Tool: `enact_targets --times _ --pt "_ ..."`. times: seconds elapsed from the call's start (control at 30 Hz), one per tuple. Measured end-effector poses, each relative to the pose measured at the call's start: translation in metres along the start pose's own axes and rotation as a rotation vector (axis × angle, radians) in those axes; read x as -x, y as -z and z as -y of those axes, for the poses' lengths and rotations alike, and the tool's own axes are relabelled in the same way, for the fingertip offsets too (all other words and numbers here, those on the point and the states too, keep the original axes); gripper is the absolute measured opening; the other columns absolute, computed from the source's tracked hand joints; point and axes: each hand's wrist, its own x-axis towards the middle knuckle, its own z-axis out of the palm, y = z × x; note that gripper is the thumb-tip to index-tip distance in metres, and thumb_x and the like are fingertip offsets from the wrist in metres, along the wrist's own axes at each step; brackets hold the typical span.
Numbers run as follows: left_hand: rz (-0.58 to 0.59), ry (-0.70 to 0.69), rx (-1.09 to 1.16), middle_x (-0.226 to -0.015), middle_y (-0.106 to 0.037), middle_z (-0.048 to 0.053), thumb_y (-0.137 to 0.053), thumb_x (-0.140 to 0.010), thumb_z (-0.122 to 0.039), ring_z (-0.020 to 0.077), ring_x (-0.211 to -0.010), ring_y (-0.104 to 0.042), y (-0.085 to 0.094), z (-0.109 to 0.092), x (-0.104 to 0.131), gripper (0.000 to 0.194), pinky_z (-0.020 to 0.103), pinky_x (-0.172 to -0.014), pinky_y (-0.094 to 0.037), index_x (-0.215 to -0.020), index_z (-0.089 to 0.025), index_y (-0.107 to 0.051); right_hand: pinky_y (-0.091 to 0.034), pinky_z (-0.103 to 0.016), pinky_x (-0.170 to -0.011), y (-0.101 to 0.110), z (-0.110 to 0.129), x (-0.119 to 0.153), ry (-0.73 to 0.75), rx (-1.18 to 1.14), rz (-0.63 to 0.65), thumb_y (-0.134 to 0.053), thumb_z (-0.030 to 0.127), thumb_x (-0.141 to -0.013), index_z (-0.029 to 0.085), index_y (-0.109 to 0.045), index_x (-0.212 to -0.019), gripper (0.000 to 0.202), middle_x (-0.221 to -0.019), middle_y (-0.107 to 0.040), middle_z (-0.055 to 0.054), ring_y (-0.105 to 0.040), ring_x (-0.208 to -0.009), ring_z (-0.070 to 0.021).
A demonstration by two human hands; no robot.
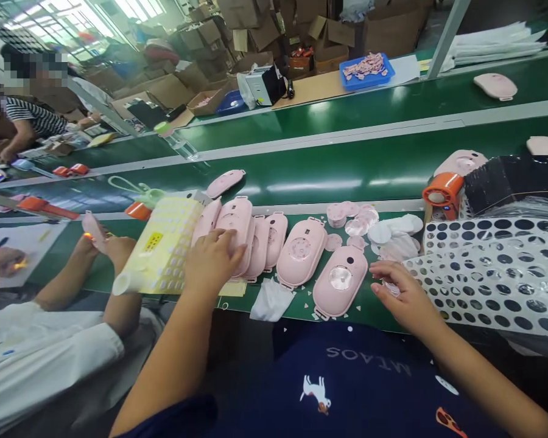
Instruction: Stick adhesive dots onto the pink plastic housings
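My left hand lies over a row of leaning pink plastic housings, its fingers apart and touching one housing. Several more overlap beside it, including an upright-leaning housing. To the right, a pink housing and a nearer pink housing with a shiny round centre lie flat. My right hand hovers right of the nearer one, thumb and fingers apart. Small pale discs show between its thumb and fingers; whether they rest in the palm or beneath it, I cannot tell.
Round pink discs and white rounds lie behind my right hand. Punched sticker sheets cover the right side, beside an orange handheld fan. A yellow sheet stack separates me from a co-worker's hands. Behind runs a green conveyor.
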Motion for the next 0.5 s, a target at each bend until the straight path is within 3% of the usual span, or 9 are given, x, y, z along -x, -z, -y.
enact_targets --times 0.1,0.2,0.3,0.4,0.5 --pt "0.080 0.008 0.037 -0.133 -0.066 0.017 -0.049 -0.092 -0.044 0.0417 -0.115 -0.064 0.012 0.011 -0.012 0.048 0.054 -0.095 -0.052 -0.126 -0.017 -0.068 -0.059 -0.040 -0.089 0.010 0.000 0.004 -0.016 0.032 0.023 -0.061 0.036 -0.090 0.028 -0.070 -0.104 0.018 -0.112 -0.071 -0.008 -0.069 -0.101 -0.0233" --pt "0.048 0.048 0.100 -0.134 -0.066 0.016 -0.049 -0.092 -0.045 0.0406 -0.115 -0.066 0.021 0.005 -0.018 0.049 0.054 -0.097 -0.052 -0.129 -0.018 -0.067 -0.059 -0.041 -0.090 0.014 -0.001 0.005 -0.041 0.030 0.016 -0.061 0.037 -0.091 0.029 -0.070 -0.106 0.019 -0.113 -0.071 -0.007 -0.069 -0.101 -0.0232" --pt "-0.014 -0.071 0.255 -0.134 -0.067 0.015 -0.050 -0.093 -0.045 0.0351 -0.123 -0.064 0.013 -0.032 -0.012 0.050 0.049 -0.106 -0.049 -0.134 -0.018 -0.061 -0.058 -0.043 -0.093 0.013 -0.003 0.004 -0.043 0.031 0.010 -0.062 0.039 -0.090 0.029 -0.070 -0.105 0.020 -0.113 -0.071 -0.007 -0.069 -0.104 -0.0248" --pt "0.174 -0.206 0.355 -0.152 -0.052 0.021 -0.065 -0.086 -0.054 0.0376 -0.131 -0.059 -0.015 -0.082 0.004 0.073 0.050 -0.106 -0.049 -0.148 -0.020 -0.048 -0.058 -0.044 -0.091 0.012 -0.005 0.002 -0.037 0.041 -0.008 -0.062 0.041 -0.090 0.030 -0.071 -0.104 0.020 -0.112 -0.072 -0.008 -0.069 -0.103 -0.0254" --pt "0.280 -0.128 0.355 -0.164 -0.028 0.030 -0.077 -0.077 -0.053 0.0453 -0.135 -0.054 -0.042 -0.115 0.018 0.097 0.054 -0.103 -0.049 -0.156 -0.020 -0.033 -0.059 -0.044 -0.088 0.015 -0.008 0.002 -0.031 0.054 -0.020 -0.061 0.043 -0.090 0.030 -0.071 -0.103 0.020 -0.110 -0.072 -0.008 -0.070 -0.099 -0.0252"
